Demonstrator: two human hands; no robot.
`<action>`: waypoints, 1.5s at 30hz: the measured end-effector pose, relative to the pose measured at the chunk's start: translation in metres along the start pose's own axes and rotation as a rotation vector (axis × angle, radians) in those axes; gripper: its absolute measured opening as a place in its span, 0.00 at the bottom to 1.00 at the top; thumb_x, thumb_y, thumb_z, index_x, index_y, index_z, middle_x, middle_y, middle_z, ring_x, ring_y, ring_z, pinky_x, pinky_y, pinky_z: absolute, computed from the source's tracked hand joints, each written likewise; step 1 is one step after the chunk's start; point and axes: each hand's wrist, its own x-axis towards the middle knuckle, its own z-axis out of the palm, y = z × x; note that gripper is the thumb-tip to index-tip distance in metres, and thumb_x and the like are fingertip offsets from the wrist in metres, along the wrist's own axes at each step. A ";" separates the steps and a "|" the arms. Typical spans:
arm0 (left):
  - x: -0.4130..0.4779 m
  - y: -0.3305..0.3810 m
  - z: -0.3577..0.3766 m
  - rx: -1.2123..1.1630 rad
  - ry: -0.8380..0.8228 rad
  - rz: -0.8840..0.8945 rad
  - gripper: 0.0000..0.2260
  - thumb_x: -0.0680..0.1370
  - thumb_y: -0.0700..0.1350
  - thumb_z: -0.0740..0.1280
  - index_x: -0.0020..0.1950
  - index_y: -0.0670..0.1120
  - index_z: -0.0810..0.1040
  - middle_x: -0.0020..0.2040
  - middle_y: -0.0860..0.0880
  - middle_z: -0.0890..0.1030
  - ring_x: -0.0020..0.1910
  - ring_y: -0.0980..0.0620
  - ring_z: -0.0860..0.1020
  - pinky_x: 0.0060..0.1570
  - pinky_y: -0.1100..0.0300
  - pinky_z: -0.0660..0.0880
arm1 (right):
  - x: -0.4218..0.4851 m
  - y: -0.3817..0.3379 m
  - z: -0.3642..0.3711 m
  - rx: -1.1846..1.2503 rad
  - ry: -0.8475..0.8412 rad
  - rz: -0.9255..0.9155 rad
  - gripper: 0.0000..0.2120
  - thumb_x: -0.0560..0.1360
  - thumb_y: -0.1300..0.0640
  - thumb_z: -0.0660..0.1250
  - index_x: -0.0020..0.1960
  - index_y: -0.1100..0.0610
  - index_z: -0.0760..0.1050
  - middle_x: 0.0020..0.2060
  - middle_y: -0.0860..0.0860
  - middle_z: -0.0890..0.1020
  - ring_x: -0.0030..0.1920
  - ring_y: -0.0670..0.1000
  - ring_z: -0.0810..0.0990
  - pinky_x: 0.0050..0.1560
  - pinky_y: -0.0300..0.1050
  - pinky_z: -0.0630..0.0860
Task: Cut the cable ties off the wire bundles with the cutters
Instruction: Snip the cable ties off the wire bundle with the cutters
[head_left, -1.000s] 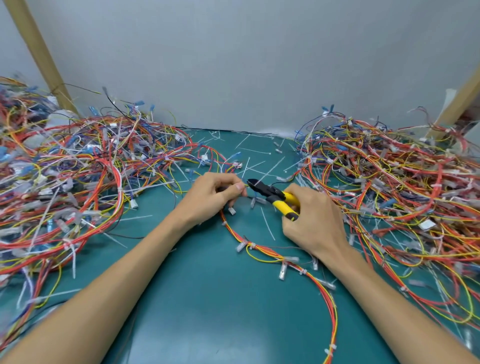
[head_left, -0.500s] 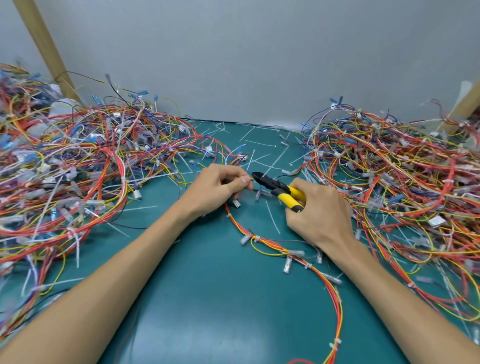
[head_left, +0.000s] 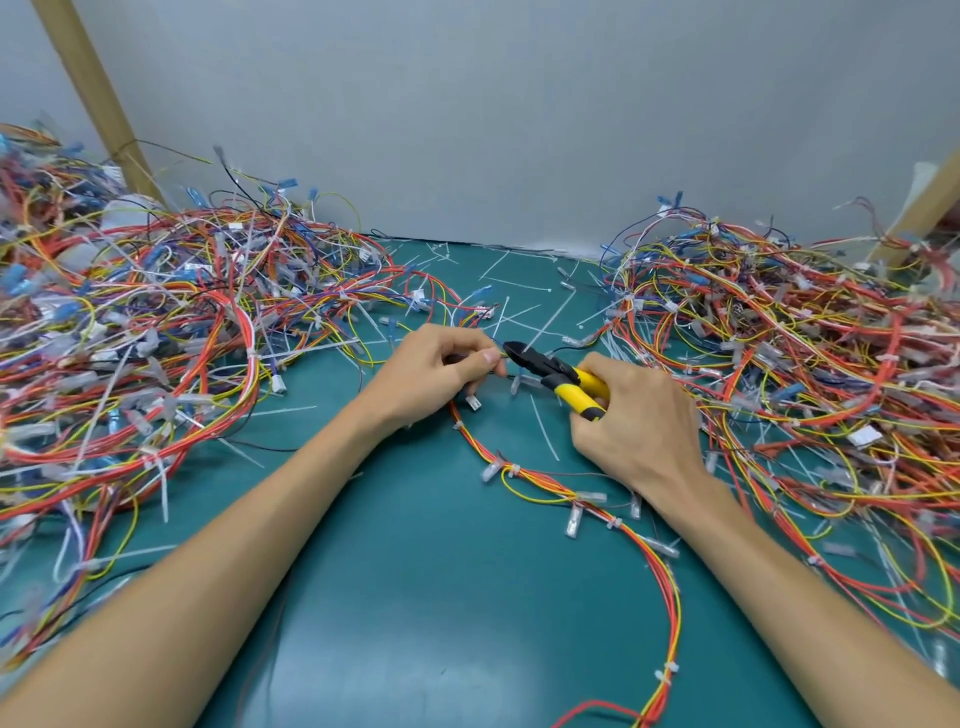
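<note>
A red, orange and yellow wire bundle (head_left: 655, 569) curves across the green mat from the bottom edge up to the centre, with white cable ties (head_left: 510, 470) along it. My left hand (head_left: 441, 371) pinches the bundle's upper end between thumb and fingers. My right hand (head_left: 631, 421) grips the yellow-handled cutters (head_left: 563, 382). Their black jaws point left and reach the wires just beside my left thumb. Whether the jaws are around a tie is too small to tell.
Large tangled heaps of wire bundles lie on the left (head_left: 156, 343) and on the right (head_left: 789, 353). Cut white tie pieces (head_left: 519, 306) litter the green mat (head_left: 405, 597) toward the grey wall. Wooden posts stand at the back left (head_left: 98, 98) and back right (head_left: 930, 208).
Both hands stay together at the bundle's end. The cutters' jaws have closed in on the wires next to my left thumb. The view has shifted slightly.
</note>
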 end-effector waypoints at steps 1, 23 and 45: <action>0.000 0.000 0.000 -0.012 -0.001 0.004 0.10 0.81 0.41 0.64 0.43 0.45 0.81 0.26 0.54 0.72 0.28 0.59 0.71 0.31 0.73 0.66 | 0.000 0.000 0.000 -0.001 0.000 0.000 0.07 0.68 0.50 0.68 0.39 0.52 0.72 0.25 0.48 0.73 0.29 0.56 0.73 0.28 0.38 0.62; 0.002 -0.004 -0.001 -0.039 -0.033 0.031 0.11 0.82 0.43 0.62 0.46 0.45 0.82 0.27 0.52 0.71 0.28 0.58 0.69 0.30 0.71 0.63 | 0.002 -0.003 -0.002 0.016 -0.051 -0.059 0.12 0.67 0.56 0.69 0.50 0.52 0.75 0.39 0.50 0.78 0.41 0.57 0.74 0.41 0.47 0.69; 0.001 -0.001 0.000 -0.025 -0.035 0.018 0.11 0.82 0.42 0.62 0.44 0.48 0.82 0.28 0.54 0.72 0.31 0.55 0.72 0.36 0.62 0.67 | 0.002 -0.004 -0.005 0.004 -0.030 0.006 0.07 0.59 0.53 0.59 0.34 0.54 0.67 0.21 0.49 0.65 0.25 0.52 0.64 0.27 0.38 0.54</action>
